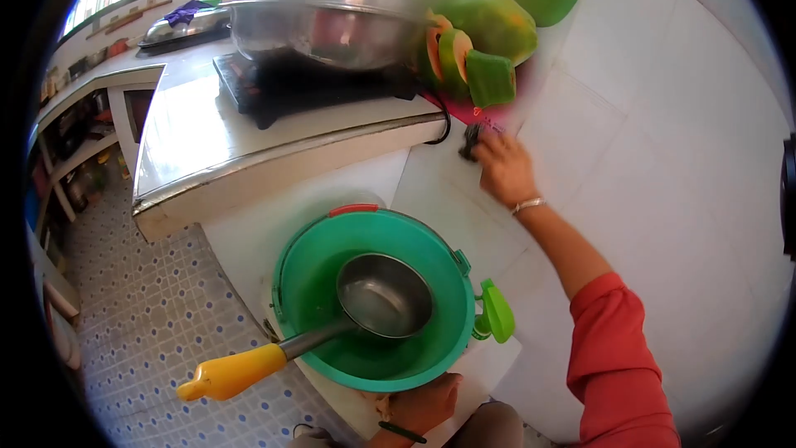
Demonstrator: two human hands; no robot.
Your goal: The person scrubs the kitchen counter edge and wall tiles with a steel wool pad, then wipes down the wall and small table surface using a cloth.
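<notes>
A green bucket [290, 315] stands in front of me on a low pale surface. In it rests a metal dipper [385, 294], its yellow handle [236, 372] sticking out over the left rim. My left hand [423, 405] is closed just below the bucket's near rim; what its fingers hold, if anything, is hidden. Stretched out to the far right, my right hand [506, 168] has its bent, slightly blurred fingers on a small black object [471, 143], whose kind I cannot make out. Beside that object lies the edge of a pink printed sheet or bag [495, 126].
A lidded steel pot [332, 29] sits on a black stove [249, 87] on the counter [191, 145]. Green papayas [489, 21], one cut open, lie beside it. A light-green spray-bottle head [497, 311] is right of the bucket. Patterned floor [166, 299] and shelves [83, 166] are at left.
</notes>
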